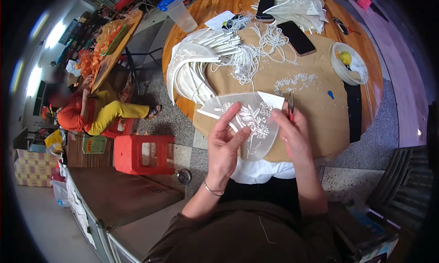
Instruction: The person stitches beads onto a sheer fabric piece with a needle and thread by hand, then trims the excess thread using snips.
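A sheer white fabric piece (243, 111) with raised white flower embroidery is stretched between my hands, just over the table's near edge. My left hand (224, 146) grips its lower left part, thumb on top near the flowers. At the upper right, my right hand (295, 134) has its thumb against the fabric's edge. Tucked in that same hand are small red-handled scissors (291, 108), their dark points facing away from me. Beside the fabric's corner is a white paper tag (271, 100). The right fingertips are partly hidden behind the fabric.
Brown cloth (320, 121) covers part of the round wooden table (208, 11). On it lie white cord (247, 64), loose white beads (295, 82) and a phone (297, 37). Stacked fabric pieces (192, 71) stand left, a white bowl (336, 66) right. A seated person (77, 112) is beyond a red stool (144, 154).
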`<action>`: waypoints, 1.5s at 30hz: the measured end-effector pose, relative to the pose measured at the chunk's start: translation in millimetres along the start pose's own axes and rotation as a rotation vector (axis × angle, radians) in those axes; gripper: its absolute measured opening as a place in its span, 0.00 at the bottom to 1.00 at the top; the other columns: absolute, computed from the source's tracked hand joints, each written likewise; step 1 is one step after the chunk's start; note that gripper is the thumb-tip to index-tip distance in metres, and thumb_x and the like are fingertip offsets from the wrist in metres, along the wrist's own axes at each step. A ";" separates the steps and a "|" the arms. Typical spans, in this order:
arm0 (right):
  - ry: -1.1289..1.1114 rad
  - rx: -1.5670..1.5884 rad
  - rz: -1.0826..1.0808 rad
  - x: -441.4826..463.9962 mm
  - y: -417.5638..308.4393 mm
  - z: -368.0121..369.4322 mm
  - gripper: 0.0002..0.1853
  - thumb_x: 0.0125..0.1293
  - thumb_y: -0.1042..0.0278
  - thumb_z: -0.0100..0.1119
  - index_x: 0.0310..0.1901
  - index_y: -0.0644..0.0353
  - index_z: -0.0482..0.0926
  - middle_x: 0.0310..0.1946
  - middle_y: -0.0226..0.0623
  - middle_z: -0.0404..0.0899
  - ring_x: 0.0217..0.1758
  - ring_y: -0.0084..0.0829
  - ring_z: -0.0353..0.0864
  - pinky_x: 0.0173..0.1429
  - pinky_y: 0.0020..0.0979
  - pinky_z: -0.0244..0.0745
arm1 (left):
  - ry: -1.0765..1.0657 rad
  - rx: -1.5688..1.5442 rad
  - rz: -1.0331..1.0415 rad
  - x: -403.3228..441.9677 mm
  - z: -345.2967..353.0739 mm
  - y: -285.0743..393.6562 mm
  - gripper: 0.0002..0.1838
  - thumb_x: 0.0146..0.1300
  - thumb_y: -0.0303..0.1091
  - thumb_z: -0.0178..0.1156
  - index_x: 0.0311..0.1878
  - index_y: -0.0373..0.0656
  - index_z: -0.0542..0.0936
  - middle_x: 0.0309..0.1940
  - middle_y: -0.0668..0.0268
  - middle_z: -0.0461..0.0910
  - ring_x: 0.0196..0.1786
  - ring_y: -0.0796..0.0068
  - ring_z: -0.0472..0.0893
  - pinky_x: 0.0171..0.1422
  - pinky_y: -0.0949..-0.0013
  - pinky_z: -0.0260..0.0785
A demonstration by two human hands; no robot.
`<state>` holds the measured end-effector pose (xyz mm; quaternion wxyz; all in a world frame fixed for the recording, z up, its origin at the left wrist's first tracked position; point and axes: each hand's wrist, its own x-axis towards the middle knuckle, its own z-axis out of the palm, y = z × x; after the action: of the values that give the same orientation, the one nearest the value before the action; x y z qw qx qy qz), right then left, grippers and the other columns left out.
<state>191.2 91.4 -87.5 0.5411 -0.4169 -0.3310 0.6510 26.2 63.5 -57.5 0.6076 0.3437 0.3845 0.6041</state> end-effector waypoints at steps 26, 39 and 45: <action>-0.086 -0.344 -0.321 -15.4 18.5 -0.9 0.10 0.62 0.72 0.63 0.44 0.64 0.77 0.23 0.17 0.73 0.26 0.08 0.64 0.28 0.16 0.58 | 0.148 -0.198 0.092 3.5 8.4 -18.8 0.16 0.57 0.14 0.59 0.36 0.47 0.64 0.35 0.65 0.77 0.36 0.77 0.79 0.41 0.75 0.73; -0.092 -0.092 -0.239 -17.4 17.2 -1.4 0.10 0.65 0.77 0.58 0.47 0.68 0.74 0.35 0.30 0.81 0.36 0.15 0.78 0.42 0.20 0.73 | 0.111 -0.206 -0.005 1.5 12.1 -14.4 0.17 0.55 0.12 0.55 0.41 0.45 0.65 0.38 0.63 0.77 0.39 0.75 0.79 0.44 0.74 0.74; -0.051 -0.262 -0.286 -22.8 15.8 0.3 0.11 0.62 0.75 0.63 0.45 0.66 0.76 0.29 0.22 0.78 0.30 0.08 0.70 0.33 0.15 0.65 | 0.153 -0.187 -0.005 1.8 13.7 -17.1 0.20 0.51 0.10 0.56 0.40 0.46 0.64 0.37 0.63 0.77 0.37 0.74 0.80 0.43 0.72 0.75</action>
<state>185.7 66.0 -97.1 0.5608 -0.4157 -0.4824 0.5291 46.3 65.4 -66.3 0.6075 0.2376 0.3727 0.6600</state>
